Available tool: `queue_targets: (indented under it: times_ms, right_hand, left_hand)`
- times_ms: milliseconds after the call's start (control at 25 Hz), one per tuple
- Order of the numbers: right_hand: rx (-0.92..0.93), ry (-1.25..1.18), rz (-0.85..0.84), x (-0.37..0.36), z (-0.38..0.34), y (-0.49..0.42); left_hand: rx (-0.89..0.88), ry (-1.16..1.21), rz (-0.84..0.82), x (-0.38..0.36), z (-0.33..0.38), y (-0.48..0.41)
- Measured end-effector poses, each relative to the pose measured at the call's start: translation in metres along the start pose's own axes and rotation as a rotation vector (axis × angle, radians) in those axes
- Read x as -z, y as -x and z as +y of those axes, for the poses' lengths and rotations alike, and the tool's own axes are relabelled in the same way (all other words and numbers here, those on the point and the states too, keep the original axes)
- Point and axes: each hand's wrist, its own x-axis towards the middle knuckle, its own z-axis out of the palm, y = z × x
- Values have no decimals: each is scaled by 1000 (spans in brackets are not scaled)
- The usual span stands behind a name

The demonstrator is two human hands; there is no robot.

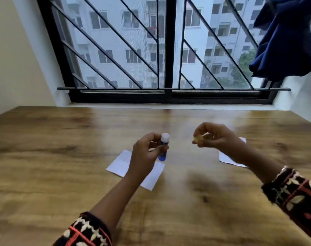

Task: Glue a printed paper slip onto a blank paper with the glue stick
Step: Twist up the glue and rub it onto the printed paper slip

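The left hand (147,150) is closed around a blue glue stick (164,148), holding it upright above the wooden table (62,157); its pale top end shows bare, so I judge the stick to be uncapped. At the three o'clock side of it the right hand (217,137) pinches a small yellowish piece (198,138) between thumb and fingertips — probably the cap, though blur keeps me from being sure.

Under the left hand and wrist lies a white sheet with faint lines of text (122,160); this looks like the printed slip, partly hidden by the forearm. A second white paper (227,158) lies under the right wrist, toward four o'clock from the stick, well apart from the first. No print is visible on it, so it is likely the blank sheet, but most of it is covered.

No glue is on either paper that I can see, so the task seems to be at its start.

Risks from here, as I judge them:
- Both papers lie loose — a dragging wrist or sleeve could shift or crease them.
- Rubbing glue on an unheld slip could wrinkle or tear it.
- Glue could go on the printed face instead of the back.
- The cap, if set down carelessly, could roll away across the table.
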Motion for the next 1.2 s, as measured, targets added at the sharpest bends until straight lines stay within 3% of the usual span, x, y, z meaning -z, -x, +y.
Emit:
queue_targets:
  times_ms: [320, 600, 720, 960, 1200]
  right_hand:
    - [-83, 337, 83, -14, 44, 32]
    - [-96, 383, 38, -15, 49, 26]
    - [4, 376, 67, -14, 35, 27]
    - [-76, -501, -189, -43, 9, 37]
    - [-192, -1092, -29, -39, 28, 25]
  left_hand:
    - [64, 15, 106, -8, 16, 38]
    - [89, -36, 131, -18, 17, 36]
    - [93, -20, 137, -20, 19, 32]
    - [58, 125, 179, -31, 32, 21]
    - [48, 326, 218, -52, 44, 10]
